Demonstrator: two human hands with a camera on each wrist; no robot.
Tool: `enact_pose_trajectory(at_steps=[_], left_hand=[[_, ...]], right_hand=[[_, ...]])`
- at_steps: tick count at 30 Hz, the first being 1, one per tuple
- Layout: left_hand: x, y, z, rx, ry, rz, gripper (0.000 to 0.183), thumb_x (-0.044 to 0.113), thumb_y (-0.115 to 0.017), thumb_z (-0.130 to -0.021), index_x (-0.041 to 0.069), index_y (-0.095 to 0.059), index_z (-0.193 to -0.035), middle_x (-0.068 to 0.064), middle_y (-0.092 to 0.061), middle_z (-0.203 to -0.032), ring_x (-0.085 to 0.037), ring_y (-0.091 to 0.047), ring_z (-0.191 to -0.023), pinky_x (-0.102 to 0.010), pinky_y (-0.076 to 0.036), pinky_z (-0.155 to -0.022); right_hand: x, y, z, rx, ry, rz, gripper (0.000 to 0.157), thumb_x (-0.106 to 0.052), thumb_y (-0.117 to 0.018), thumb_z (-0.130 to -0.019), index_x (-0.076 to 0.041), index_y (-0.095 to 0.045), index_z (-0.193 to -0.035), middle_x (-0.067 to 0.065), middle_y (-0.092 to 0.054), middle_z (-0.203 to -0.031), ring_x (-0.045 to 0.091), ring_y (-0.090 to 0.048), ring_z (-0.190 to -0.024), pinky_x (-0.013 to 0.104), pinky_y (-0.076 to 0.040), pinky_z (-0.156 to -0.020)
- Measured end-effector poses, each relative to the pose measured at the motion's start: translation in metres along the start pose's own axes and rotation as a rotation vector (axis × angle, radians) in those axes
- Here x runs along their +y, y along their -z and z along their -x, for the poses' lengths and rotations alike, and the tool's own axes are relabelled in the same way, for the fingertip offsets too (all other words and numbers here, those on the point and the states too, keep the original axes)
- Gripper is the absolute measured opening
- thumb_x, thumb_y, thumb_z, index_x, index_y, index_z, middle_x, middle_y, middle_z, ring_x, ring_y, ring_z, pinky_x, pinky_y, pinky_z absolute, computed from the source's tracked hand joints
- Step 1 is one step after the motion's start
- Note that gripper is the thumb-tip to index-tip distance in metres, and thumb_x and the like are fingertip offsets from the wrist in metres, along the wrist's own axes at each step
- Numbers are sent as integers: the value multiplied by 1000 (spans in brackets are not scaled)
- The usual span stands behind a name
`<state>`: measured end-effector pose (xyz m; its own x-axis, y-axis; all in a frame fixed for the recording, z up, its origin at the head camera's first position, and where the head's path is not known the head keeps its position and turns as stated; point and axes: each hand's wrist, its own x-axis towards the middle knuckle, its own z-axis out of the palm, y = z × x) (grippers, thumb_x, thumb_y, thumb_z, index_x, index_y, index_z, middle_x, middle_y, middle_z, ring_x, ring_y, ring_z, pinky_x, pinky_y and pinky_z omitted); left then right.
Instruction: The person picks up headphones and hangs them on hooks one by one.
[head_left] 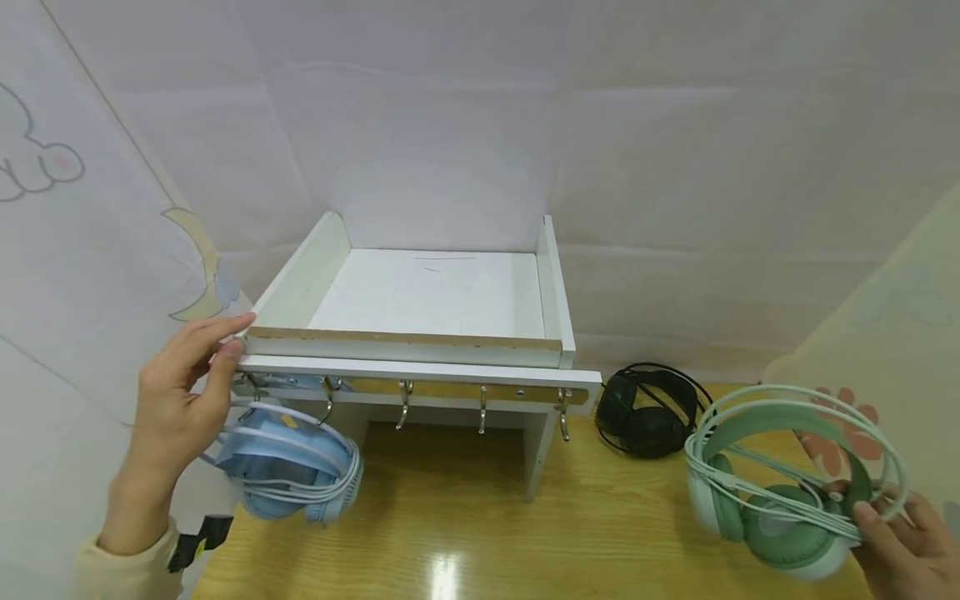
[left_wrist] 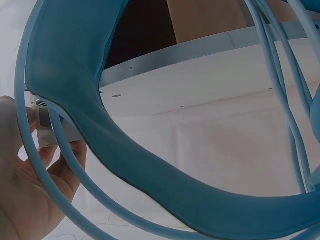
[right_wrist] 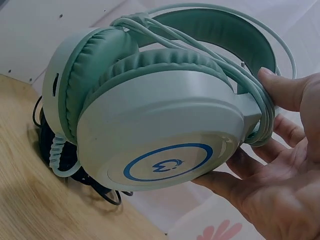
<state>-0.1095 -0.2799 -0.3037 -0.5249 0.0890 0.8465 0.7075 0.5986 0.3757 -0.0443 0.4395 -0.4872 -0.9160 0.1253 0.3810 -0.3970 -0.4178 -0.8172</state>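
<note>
My left hand (head_left: 183, 396) grips the front left corner of a white shelf (head_left: 420, 343), the thumb at its front edge. Just below that hand, blue headphones (head_left: 288, 462) with their pale cable wound around them hang from the leftmost hook. Their blue headband (left_wrist: 145, 170) crosses the left wrist view in front of the hand. At the right, my right hand (head_left: 911, 542) holds green-and-white headphones (head_left: 795, 533) by one side, over the table. Thumb and fingers close around the band end and the looped cable (right_wrist: 257, 110) in the right wrist view.
Several metal hooks (head_left: 482, 408) line the rail under the shelf's front edge. Black headphones (head_left: 652, 429) lie on the wooden table (head_left: 465, 517), right of the shelf. A pale cloth backdrop (head_left: 675, 167) stands behind, and patterned cloth (head_left: 67, 275) covers the left side.
</note>
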Motion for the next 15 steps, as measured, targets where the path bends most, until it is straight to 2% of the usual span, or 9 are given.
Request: enact_pose_trajectory(at_steps=[3, 6, 11, 15], left_hand=[[1, 0, -1, 4, -3, 1, 25, -9, -57, -94, -12, -67, -116, -16, -67, -104, -3, -58, -88, -7, -47, -80], [2, 0, -1, 1, -2, -3, 25, -10, -57, -93, -12, -67, -117, -15, -67, -103, -3, -58, -87, -6, -47, -79], [2, 1, -1, 4, 2, -7, 25, -9, -57, -93, -12, -67, -116, -15, -67, -102, -2, -58, -87, -6, -47, -79], [1, 0, -1, 11, -5, -12, 25, -8, -58, -94, -11, -68, -116, -15, -67, -101, -1, -57, -85, -6, -46, -78]], right_hand=[[-1, -6, 1, -26, 4, 54, 43, 19, -30, -100, 7, -42, -139, 16, -68, -120, 21, -67, -110, 28, -57, -81], [-1, -10, 2, -59, 15, 70, 43, 20, -28, -99, 9, -41, -139, 17, -66, -122, 22, -66, -113, 28, -57, -83], [0, -15, 3, -107, 23, 73, 47, 20, -25, -99, 12, -30, -146, 18, -64, -123, 23, -65, -114, 28, -56, -86], [1, -20, 7, -62, 25, 120, 35, 19, -29, -100, 10, -42, -131, 15, -65, -122, 21, -66, -110, 27, -57, -81]])
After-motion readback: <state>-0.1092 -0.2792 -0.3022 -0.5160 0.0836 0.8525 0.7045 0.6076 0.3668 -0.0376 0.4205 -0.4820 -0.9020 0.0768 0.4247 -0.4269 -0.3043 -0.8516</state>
